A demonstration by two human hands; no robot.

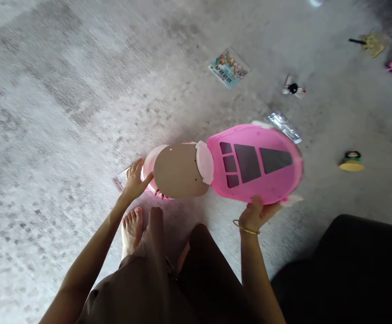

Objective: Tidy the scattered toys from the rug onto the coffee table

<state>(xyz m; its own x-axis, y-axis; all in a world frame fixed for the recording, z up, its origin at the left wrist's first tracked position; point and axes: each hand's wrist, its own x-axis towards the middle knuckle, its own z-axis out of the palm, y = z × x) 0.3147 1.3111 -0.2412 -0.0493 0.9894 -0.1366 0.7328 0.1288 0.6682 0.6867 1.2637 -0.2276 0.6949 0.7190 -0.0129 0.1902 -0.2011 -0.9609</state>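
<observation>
An open, bright pink plastic case point(216, 182) is over a mottled grey floor point(81, 148), before the person's bare foot point(132, 228). The right hand point(257, 214) holds its windowed pink lid point(260, 186) between thumb and fingers. The left hand point(136, 181), thumb apart from fingers, touches the rounded end near a flat brown oval panel point(181, 172); whether it grips is hard to tell.

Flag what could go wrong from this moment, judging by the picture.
The right grip holds the pink panel at its near edge, so the far side might tip or twist. The silver pack lies close to the panel's far edge in this view and could get knocked. The thumb of the left grip reaches the edge of the tan panel, so it might be pinched if that shifts.
</observation>
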